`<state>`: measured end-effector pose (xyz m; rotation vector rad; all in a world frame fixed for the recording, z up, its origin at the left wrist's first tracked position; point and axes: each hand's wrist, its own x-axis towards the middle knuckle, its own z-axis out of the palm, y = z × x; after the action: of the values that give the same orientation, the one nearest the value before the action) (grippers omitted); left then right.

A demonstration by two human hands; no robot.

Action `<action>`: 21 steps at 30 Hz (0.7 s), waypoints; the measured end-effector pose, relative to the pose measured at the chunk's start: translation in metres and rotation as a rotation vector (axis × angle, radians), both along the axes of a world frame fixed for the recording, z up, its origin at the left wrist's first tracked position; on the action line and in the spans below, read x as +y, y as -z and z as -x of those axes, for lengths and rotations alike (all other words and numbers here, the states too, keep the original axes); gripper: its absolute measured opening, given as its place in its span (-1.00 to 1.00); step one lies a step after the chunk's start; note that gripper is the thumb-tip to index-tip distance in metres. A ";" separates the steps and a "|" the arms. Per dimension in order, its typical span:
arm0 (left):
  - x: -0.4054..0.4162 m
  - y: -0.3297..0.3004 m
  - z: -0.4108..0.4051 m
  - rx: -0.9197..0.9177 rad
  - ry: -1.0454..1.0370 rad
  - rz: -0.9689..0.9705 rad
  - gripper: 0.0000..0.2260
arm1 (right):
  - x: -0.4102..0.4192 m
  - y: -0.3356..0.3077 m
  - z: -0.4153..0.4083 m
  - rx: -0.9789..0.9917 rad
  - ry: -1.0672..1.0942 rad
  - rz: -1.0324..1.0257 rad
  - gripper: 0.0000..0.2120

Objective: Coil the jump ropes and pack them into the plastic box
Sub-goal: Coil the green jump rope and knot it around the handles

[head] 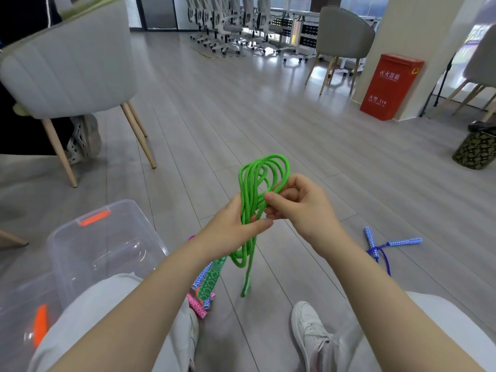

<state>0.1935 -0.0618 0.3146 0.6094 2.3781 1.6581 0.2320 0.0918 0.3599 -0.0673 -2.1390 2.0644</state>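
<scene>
The left hand [236, 224] grips the green rope [251, 208] round the middle of its bundle, thumb laid across the strands and fingers curled behind. The right hand [298, 202], touching the bundle from the other side, pinches a strand between thumb and forefinger just beside the left hand. The bundle's long axis runs up and down: loops stand above both hands, more loops and a loose tail hang below, and a green patterned handle [213, 277] dangles under the left wrist.

The plastic box [88, 237] sits open on the floor to the left of the rope, on the left hand's side, so that hand is the nearer one for the drop; it looks empty, though its clear walls make that hard to tell. Below the rope, between the shoes, lie blue and pink handles [200, 299]. Well to the right of the rope, a blue rope [381, 248] lies uncoiled on the floor
</scene>
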 end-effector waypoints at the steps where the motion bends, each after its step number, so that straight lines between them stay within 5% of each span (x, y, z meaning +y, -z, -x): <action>1: 0.000 0.001 0.000 0.036 -0.002 0.046 -0.71 | -0.001 0.000 0.000 0.004 0.006 -0.007 -0.86; 4: 0.003 0.001 -0.003 0.094 0.049 0.116 -0.65 | -0.002 0.001 0.001 0.041 0.008 -0.040 -0.86; 13: 0.000 -0.004 0.001 0.103 0.029 0.098 -0.91 | 0.007 0.000 0.000 0.077 0.010 -0.106 -0.85; 17: -0.008 -0.009 0.004 0.047 -0.073 -0.052 -0.82 | 0.017 0.006 0.000 -0.111 -0.070 -0.178 -0.93; 21: -0.013 -0.020 0.002 -0.056 -0.110 -0.284 -0.85 | 0.013 0.034 0.002 -0.348 -0.295 -0.428 -0.72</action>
<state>0.1913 -0.0746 0.3345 0.4742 2.1908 2.0527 0.2298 0.1051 0.3261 -0.0632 -2.9189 1.7804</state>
